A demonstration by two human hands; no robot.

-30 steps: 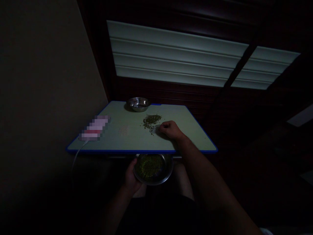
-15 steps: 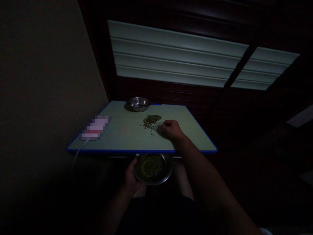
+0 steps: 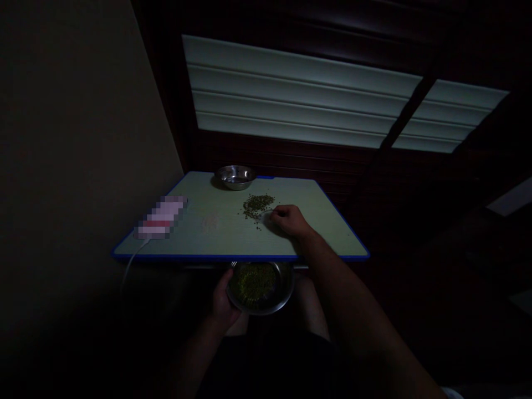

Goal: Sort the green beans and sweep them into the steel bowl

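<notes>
A small pile of green beans [image 3: 257, 205] lies on a pale green table with a blue rim [image 3: 233, 256]. My right hand [image 3: 288, 220] rests on the table just right of the pile, fingers curled and pinched together near a few stray beans; what they hold is too dim to make out. Below the table's near edge my left hand [image 3: 222, 302] grips the rim of a steel bowl [image 3: 282, 299] filled with green beans.
An empty steel bowl [image 3: 235, 176] stands at the table's far edge. A blurred pink-white object [image 3: 161, 217] with a white cable [image 3: 131, 266] lies at the left. A faint pale patch [image 3: 210, 221] marks the middle. Wall at left, dark wood panelling behind.
My right hand has shifted slightly back and forth beside the bean pile. The left hand and its bowl have stayed put.
</notes>
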